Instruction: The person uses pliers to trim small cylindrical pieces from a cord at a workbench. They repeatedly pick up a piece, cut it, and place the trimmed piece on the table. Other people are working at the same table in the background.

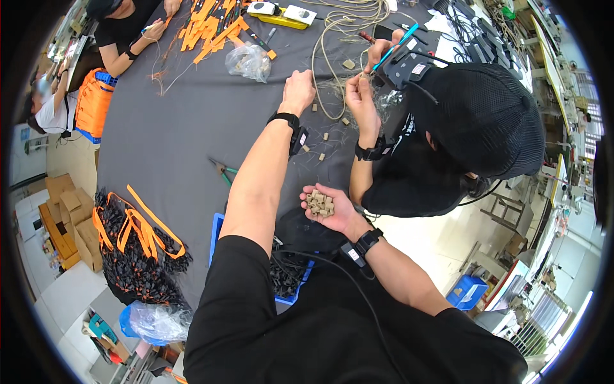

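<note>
My right hand [342,211] is turned palm up, cupped around a heap of small tan blocks [319,203], some with a visible hole. Stretched out over the dark cloth, my left hand [298,93] has its fingers curled in. Whatever its fingertips hold, if anything, is hidden. Just right of that hand lie a loop of beige cord [318,54] and a loose tan block [314,108]. Several more such blocks are scattered between my two hands, among them one loose block [322,157] near thin clear strands.
A co-worker in a black cap [489,121] leans in at the right, holding a blue stick-like tool [394,46]. Green-handled pliers [224,170], a clear plastic bag [248,63] and black-and-orange straps [137,249] lie on the table. A blue bin [216,233] sits against my body.
</note>
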Available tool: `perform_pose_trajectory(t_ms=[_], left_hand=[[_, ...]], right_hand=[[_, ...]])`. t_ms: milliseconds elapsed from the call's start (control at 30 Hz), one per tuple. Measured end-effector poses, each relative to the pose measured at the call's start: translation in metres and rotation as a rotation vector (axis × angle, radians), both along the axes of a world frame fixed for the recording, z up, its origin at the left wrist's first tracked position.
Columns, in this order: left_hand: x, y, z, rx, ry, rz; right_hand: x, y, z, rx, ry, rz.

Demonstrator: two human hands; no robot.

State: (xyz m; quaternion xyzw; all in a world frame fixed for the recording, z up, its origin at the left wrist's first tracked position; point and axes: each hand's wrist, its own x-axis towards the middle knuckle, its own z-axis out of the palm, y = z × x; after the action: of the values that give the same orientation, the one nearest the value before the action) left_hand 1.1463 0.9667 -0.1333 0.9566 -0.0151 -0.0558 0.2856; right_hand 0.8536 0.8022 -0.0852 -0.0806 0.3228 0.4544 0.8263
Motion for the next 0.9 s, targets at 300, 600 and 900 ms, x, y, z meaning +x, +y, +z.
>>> perform_pose_trajectory(t_ms=[300, 600, 900], left_hand=[[-0.033, 0.035, 0.030, -0.412, 0.207, 0.115], [-0.204, 0.048, 0.150, -0.334, 0.216, -0.326], [-0.259, 0.028, 0.149, -0.140, 0.171, -0.247]], right_hand=[[0.002, 0.001, -0.007, 0.027, -0.035, -0.006], [0.021, 0.033, -0.010, -0.015, 0.003, -0.014], [0.032, 0.051, -0.027, 0.075, -0.155, -0.021]])
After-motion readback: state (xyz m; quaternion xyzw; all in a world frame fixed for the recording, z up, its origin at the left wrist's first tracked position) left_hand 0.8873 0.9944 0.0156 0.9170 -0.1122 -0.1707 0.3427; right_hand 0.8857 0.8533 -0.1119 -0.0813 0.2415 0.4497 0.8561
